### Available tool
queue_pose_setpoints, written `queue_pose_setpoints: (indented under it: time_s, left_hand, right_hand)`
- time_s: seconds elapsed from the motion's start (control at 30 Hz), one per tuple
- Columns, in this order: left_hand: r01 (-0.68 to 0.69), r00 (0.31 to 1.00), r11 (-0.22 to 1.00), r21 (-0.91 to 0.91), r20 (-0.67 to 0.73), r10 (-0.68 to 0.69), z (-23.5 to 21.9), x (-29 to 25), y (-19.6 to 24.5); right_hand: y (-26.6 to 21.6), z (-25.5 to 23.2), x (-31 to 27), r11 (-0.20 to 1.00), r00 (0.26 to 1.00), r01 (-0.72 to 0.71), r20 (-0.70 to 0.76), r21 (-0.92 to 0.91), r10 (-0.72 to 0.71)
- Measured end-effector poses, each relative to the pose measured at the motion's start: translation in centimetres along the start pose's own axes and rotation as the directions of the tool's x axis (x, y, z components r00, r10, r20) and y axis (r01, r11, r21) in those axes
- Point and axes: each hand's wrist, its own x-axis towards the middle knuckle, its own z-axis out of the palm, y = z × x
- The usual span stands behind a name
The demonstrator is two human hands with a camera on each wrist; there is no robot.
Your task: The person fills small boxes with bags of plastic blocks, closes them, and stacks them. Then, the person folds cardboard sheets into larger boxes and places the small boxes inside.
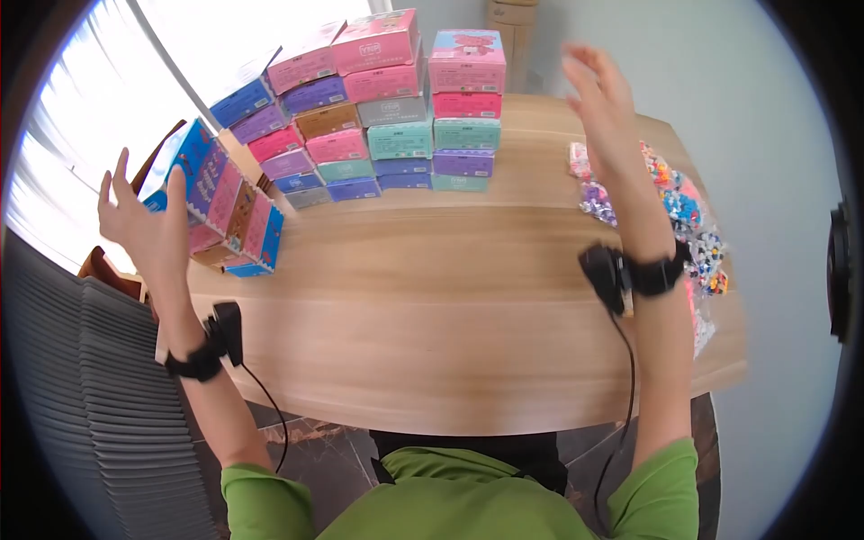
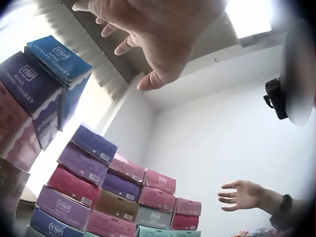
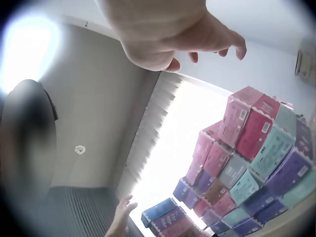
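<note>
Raised at the left, my left hand (image 1: 148, 229) has its fingers spread and holds nothing. In the head view it overlaps a stack of blue, pink and brown boxes (image 1: 214, 184) at the table's left edge. My right hand (image 1: 605, 112) is up in the air over the table's right side, fingers loosely extended, with nothing in it. Both palms face inward, well apart. Bags of small colourful pieces (image 1: 686, 211) lie beyond and beside the right forearm. The left wrist view shows the left hand (image 2: 163, 37) higher than the box tops.
Several rows of pink, purple, teal and blue boxes (image 1: 400, 139) form a stacked wall along the back of the wooden table (image 1: 423, 315). A pleated grey surface (image 1: 126, 396) stands at the left. Cables hang from both wrist cameras (image 1: 605, 274).
</note>
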Motion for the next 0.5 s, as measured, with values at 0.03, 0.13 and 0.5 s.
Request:
queue_pose_setpoints:
  time_s: [0.03,0.13,0.5]
  left_hand:
    - [-0.093,0.996,0.992,-0.089,-0.009,0.093,-0.9,-0.8,1.3]
    - [-0.171,0.954,0.890,-0.423,0.155,0.257,-2.4,-3.6,5.8]
    - [0.695,0.419,0.311,-0.648,0.717,0.558,3.4,-11.9,12.6]
  right_hand:
    - [0.1,0.2,1.9,1.000,0.999,-0.005,-0.040,-0.010,0.005]
    - [1.8,2.3,8.5,0.988,0.980,-0.146,-0.144,-0.043,0.138]
    - [5.7,3.8,12.2,0.885,0.839,-0.417,0.288,-0.208,0.462]
